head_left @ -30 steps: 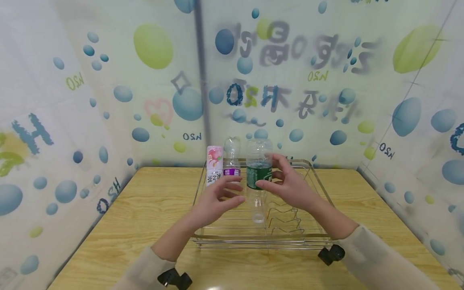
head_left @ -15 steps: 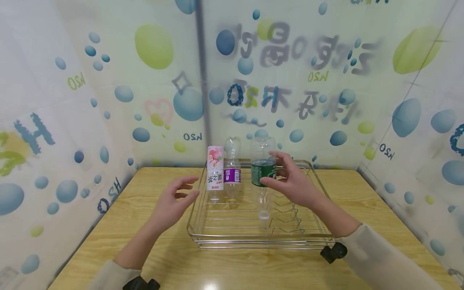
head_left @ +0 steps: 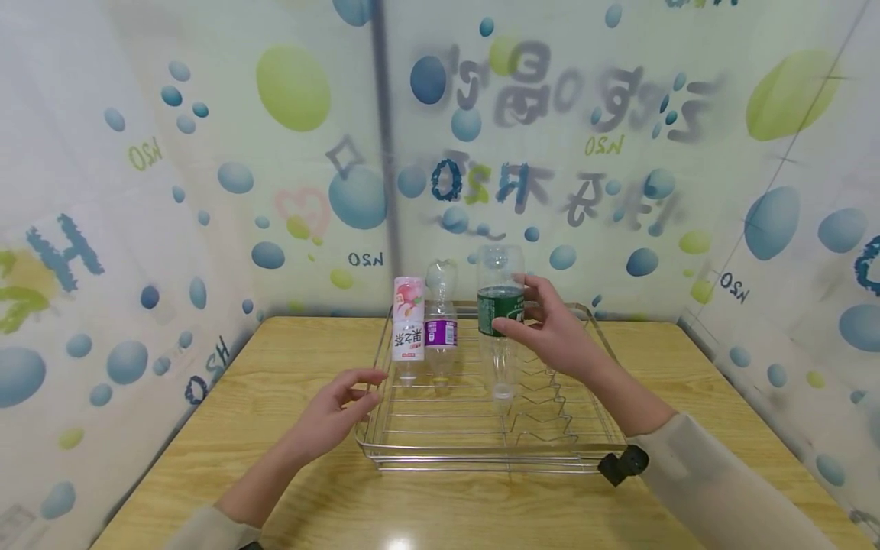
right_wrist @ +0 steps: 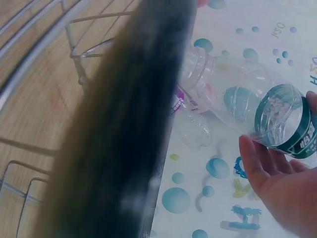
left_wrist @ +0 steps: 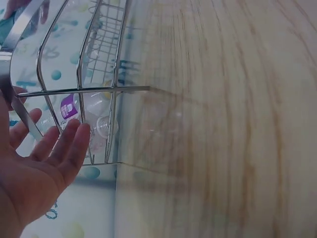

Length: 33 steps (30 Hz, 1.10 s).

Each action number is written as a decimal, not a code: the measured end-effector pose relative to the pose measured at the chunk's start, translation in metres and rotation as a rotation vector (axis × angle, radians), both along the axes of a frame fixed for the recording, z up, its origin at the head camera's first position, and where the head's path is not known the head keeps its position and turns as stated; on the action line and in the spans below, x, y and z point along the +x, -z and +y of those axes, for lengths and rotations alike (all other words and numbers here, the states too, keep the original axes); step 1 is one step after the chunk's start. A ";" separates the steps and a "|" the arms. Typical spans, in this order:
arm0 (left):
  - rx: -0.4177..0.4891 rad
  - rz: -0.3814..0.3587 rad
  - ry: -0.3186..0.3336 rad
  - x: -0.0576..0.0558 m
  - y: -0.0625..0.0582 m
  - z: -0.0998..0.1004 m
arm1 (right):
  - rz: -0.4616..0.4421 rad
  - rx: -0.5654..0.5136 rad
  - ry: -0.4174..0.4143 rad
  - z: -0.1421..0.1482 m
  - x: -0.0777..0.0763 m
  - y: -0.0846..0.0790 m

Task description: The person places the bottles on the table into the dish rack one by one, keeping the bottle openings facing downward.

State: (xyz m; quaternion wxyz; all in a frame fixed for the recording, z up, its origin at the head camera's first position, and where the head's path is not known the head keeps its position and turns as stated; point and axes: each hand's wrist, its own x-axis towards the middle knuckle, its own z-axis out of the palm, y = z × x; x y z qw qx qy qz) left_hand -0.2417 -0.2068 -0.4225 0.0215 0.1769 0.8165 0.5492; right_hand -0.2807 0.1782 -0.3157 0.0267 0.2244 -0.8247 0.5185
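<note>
My right hand [head_left: 560,336] holds a clear plastic bottle with a green label [head_left: 500,305], thumb on the near side. The bottle is upside down, neck pointing down over the wire rack [head_left: 440,449]. In the right wrist view the fingers curve round the green label [right_wrist: 285,121]. My left hand [head_left: 328,412] is at the rack's left rim, its fingers loosely bent; in the left wrist view the fingers [left_wrist: 74,144] lie along the outside of the wires. Inside the rack, on its left, a pink-and-white labelled bottle [head_left: 409,321] and a purple-labelled bottle [head_left: 441,333] stand upside down.
The rack stands on a wood-grain table [head_left: 275,359], with bent wire dividers [head_left: 546,428] on its right side. Curtains printed with blue and green dots [head_left: 289,153] enclose the table. A dark blurred strip [right_wrist: 119,119] blocks much of the right wrist view.
My left hand has moved away from the bottles, left and down to the rack's left rim. The right hand has shifted the green-labelled bottle slightly right, then raised it.
</note>
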 end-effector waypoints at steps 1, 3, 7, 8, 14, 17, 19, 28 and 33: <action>0.014 -0.008 0.014 0.000 0.001 0.001 | -0.003 -0.003 0.008 0.000 -0.001 -0.002; 0.038 -0.024 0.031 -0.001 0.001 0.003 | -0.009 -0.018 0.021 -0.001 -0.004 -0.006; 0.086 -0.040 0.066 -0.001 0.003 0.003 | -0.032 -0.054 0.048 -0.006 -0.012 -0.015; 0.101 -0.045 0.077 -0.002 0.003 0.003 | -0.037 -0.057 0.058 -0.007 -0.014 -0.017; 0.145 -0.070 0.101 -0.001 0.003 0.004 | -0.063 -0.079 0.109 -0.020 -0.027 -0.025; 0.126 -0.067 0.090 -0.001 0.003 0.004 | -0.077 -0.134 0.112 -0.028 -0.035 -0.024; 0.113 -0.063 0.086 -0.001 0.003 0.004 | -0.079 -0.176 0.117 -0.034 -0.042 -0.023; 0.110 -0.064 0.082 0.000 0.003 0.002 | -0.087 -0.260 0.169 -0.062 -0.068 -0.011; 0.131 -0.068 0.098 -0.001 0.005 0.002 | -0.135 -0.292 0.219 -0.069 -0.078 -0.001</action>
